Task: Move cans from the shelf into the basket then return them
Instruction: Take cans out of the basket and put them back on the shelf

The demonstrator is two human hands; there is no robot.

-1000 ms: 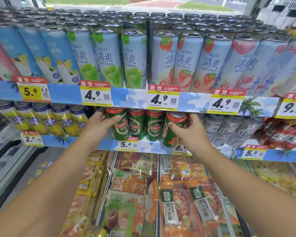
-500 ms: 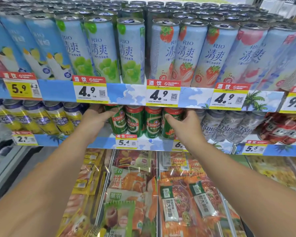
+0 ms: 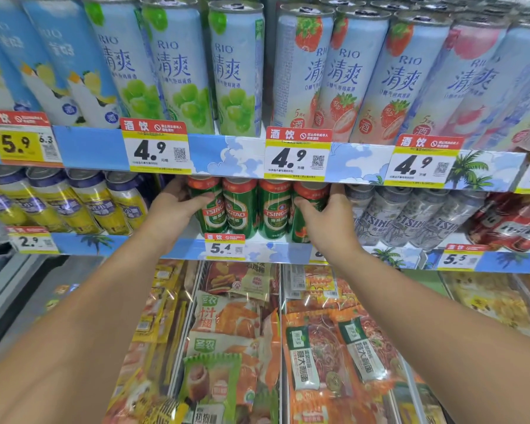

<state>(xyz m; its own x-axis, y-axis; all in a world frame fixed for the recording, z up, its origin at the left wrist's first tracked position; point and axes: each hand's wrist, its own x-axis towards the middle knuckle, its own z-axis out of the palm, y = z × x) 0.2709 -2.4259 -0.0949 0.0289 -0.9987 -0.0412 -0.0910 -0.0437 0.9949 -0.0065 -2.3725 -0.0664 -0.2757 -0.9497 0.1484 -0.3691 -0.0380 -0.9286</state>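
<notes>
Right hand [image 3: 326, 218] pushed its tilted green can [image 3: 308, 209] upright, deeper onto shelf

Tall pale blue cans [image 3: 236, 71] on the upper shelf, toward twelve o'clock, read "RIO" with large Chinese characters. Yellow price tags on that shelf's edge read 5.9 [image 3: 16, 145] at ten o'clock, then 4.9 [image 3: 156, 149], 4.9 [image 3: 297, 156] and 4.9 [image 3: 423, 166] toward two o'clock. Green cans [image 3: 242, 209] at centre read "TSINGTAO". Lower shelf tags read 2.9 [image 3: 31, 240], 5.4 [image 3: 225, 247] and 5.5 [image 3: 459, 258].

Left hand [image 3: 173, 209] and right hand [image 3: 328, 221], each round a green can [image 3: 240, 206]
</notes>
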